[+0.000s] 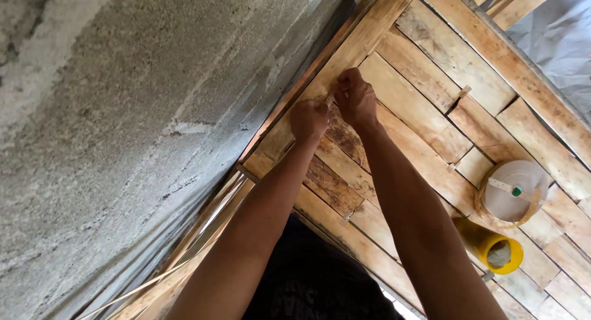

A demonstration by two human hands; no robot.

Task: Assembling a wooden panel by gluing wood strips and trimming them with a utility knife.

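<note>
Thin pale strip of split bamboo or cane [330, 98]: short length visible between the two hands, light tan, narrow, lying against the long pale wooden frame board [363, 40] that runs along the edge of the woven slat panel. Its ends are hidden under the fingers.

Panel of flat wooden slats [425, 117]: weathered, brown-to-honey coloured, laid in overlapping courses; small pale pegs or ties show at several joints. Panel sits beside a rough grey concrete wall [123, 123].

Left hand [309, 118]: fingers curled in, pinched on the near end of the strip, knuckles resting against the frame board. Right hand [355, 97]: also curled tight, fingertips pinching the strip's far end, touching the frame board. The two hands sit just beside each other, almost touching, both forearms stretched out from the body.

Elsewhere: round beige spool with a coil of cane around it [514, 190] lies on the slats well off to the right; yellow cylindrical container [492, 245], open mouth showing grey contents, lies just below the spool. Loose thin slats [203, 234] lean along the wall base.
</note>
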